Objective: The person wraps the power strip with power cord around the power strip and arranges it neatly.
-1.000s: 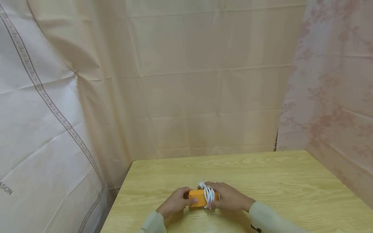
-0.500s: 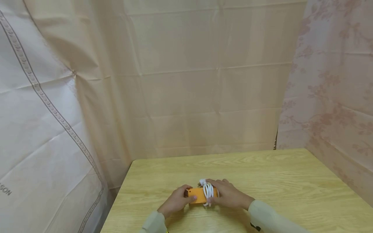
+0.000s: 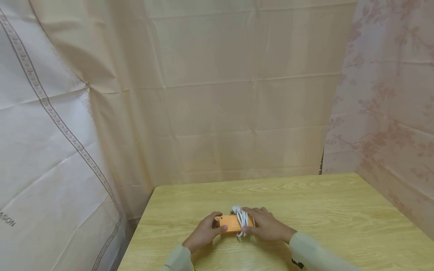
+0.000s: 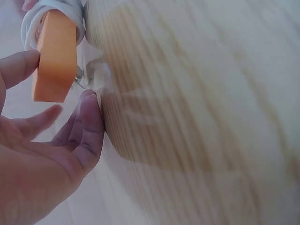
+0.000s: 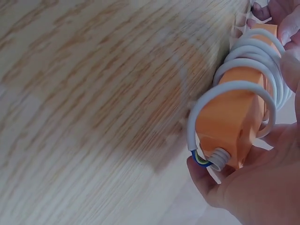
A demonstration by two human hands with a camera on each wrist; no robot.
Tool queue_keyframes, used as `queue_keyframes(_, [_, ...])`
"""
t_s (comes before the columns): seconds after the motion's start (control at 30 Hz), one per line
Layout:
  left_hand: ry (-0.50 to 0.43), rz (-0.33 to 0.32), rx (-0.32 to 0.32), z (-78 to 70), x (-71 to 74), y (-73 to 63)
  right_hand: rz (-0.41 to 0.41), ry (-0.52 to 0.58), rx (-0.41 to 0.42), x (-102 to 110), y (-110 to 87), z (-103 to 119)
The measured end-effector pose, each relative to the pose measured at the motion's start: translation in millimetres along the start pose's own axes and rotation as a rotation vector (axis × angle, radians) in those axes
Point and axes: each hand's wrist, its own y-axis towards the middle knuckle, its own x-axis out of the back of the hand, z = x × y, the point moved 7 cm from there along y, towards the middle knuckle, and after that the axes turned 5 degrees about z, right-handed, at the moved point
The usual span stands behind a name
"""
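Observation:
An orange power strip [image 3: 229, 223] with a white cord [image 3: 242, 220] wound round its right part is held just over the table. My right hand [image 3: 271, 226] grips the wrapped end, thumb in front and fingers behind. My left hand [image 3: 202, 233] is at the other end, its thumb on the front corner and a finger at the back edge. A white plug [image 3: 236, 209] sticks out at the rear. In the right wrist view, coloured inner wires [image 5: 201, 161] show where the cord meets the ribbed sleeve. The strip's underside is hidden in the head view.
The pale wood table [image 3: 305, 203] spreads out on both sides of the hands. A beige curtain [image 3: 237, 94] hangs behind it, a white sheet [image 3: 51, 158] on the left and a floral one [image 3: 390, 113] at the right.
Both hands have shifted the power strip slightly away from the body, and it has tilted a little. My left thumb now lies nearer its lower left corner.

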Motion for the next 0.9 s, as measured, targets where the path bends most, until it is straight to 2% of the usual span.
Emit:
queue_keyframes(0.1, [0.048,0.003,-0.046,-1.1,-0.8,0.7,0.004,0.026,-0.027,-1.3,-0.8,-2.6])
queue_keyframes(0.23, [0.138,-0.006,-0.07,-3.7,-0.6,3.3,0.023,0.036,-0.046,-1.8,0.7,-4.9])
queue_keyframes(0.37, [0.185,-0.016,-0.044,-4.5,-0.4,6.2,0.038,0.043,-0.06,-0.6,2.7,-8.4])
queue_keyframes(0.57, [0.162,-0.004,-0.017,-3.3,0.0,5.5,0.051,0.077,-0.076,1.5,-0.5,-11.2])
queue_keyframes(0.73, [0.121,-0.014,-0.03,-1.5,8.7,6.1,0.038,0.116,-0.055,7.1,-0.1,-10.0])
queue_keyframes(0.9, [0.142,-0.028,-0.042,-2.8,17.0,7.8,0.029,0.122,-0.042,10.8,0.4,-9.1])
